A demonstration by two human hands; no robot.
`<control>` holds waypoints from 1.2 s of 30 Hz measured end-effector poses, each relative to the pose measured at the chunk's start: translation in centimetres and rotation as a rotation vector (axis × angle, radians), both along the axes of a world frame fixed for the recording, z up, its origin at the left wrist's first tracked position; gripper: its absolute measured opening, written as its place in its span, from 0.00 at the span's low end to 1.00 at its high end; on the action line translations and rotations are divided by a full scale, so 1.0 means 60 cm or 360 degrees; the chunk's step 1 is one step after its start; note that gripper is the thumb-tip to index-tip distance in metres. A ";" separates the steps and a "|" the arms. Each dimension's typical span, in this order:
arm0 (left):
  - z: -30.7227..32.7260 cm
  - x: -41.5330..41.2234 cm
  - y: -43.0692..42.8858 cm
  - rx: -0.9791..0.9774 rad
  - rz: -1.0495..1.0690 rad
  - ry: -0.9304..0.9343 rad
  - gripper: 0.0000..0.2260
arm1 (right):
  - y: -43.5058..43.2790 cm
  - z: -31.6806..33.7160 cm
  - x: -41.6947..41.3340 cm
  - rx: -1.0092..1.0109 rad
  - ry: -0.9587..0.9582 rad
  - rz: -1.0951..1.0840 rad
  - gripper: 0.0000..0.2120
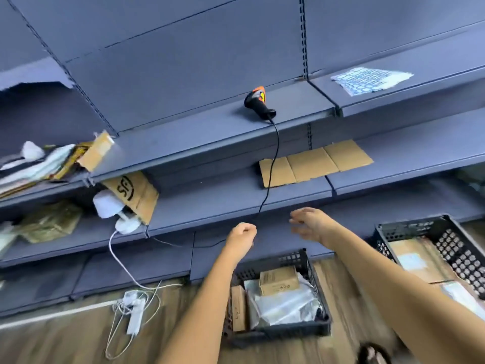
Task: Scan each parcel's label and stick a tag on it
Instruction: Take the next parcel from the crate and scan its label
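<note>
The pistol-shaped black-and-orange scanner (258,103) lies on the matte grey metal shelf (199,132) above both hands. Its thin cable (274,158) drops to the curled left hand (242,233), grip unclear. The right hand (312,224) hovers loosely spread, empty. Beside the left forearm, cardboard and crinkled silver parcels (278,281) fill a black lattice crate (288,331).

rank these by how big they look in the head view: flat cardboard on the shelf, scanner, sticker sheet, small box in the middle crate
1. flat cardboard
2. sticker sheet
3. scanner and small box look about alike; the box seems nearer the camera, so no ranking between them
</note>
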State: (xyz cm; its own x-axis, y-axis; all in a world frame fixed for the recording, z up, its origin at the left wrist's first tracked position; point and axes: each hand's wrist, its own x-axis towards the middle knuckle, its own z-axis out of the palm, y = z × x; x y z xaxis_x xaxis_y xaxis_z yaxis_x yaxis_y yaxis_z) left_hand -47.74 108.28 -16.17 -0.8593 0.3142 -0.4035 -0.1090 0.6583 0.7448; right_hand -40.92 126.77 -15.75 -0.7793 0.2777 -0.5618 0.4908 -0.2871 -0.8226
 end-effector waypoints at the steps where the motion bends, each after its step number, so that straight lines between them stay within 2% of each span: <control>1: -0.004 0.000 -0.028 0.0001 0.0007 -0.0007 0.08 | -0.023 -0.003 0.004 0.0029 -0.0015 0.0025 0.11; 6: -0.041 -0.002 -0.115 0.0025 0.0115 -0.0112 0.09 | -0.096 -0.029 0.002 0.0149 -0.0141 0.0156 0.10; 12: -0.082 -0.030 -0.149 -0.0093 -0.0001 -0.0217 0.08 | -0.125 -0.079 -0.038 0.0208 -0.0261 0.0176 0.16; 20: -0.121 -0.150 -0.140 -0.0289 -0.0146 -0.0139 0.08 | -0.109 -0.149 -0.144 0.0197 -0.0393 0.0176 0.17; 25: -0.154 -0.192 -0.143 -0.0450 -0.0286 -0.0156 0.10 | -0.099 -0.199 -0.175 0.0182 -0.0596 0.0089 0.15; 27: -0.163 -0.207 -0.149 -0.0506 -0.0352 -0.0195 0.10 | -0.100 -0.212 -0.178 0.0119 -0.0693 0.0096 0.10; 29: -0.169 -0.239 -0.153 -0.0537 -0.0388 -0.0214 0.10 | -0.099 -0.227 -0.193 0.0076 -0.0711 0.0026 0.04; 33: -0.196 -0.298 -0.158 -0.0587 -0.0544 -0.0215 0.07 | -0.120 -0.249 -0.209 0.0003 -0.0680 -0.0270 0.04; 36: -0.232 -0.328 -0.155 -0.0565 -0.0697 -0.0225 0.09 | -0.149 -0.284 -0.222 -0.0031 -0.0668 -0.0474 0.04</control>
State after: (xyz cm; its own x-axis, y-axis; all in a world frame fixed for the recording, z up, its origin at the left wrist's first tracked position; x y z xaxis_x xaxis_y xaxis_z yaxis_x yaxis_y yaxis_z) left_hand -67.44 98.99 -30.11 -0.6095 0.4530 -0.6506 0.1474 0.8711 0.4684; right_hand -54.25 117.86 -32.79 -0.3741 0.4397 -0.8165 0.6723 -0.4779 -0.5654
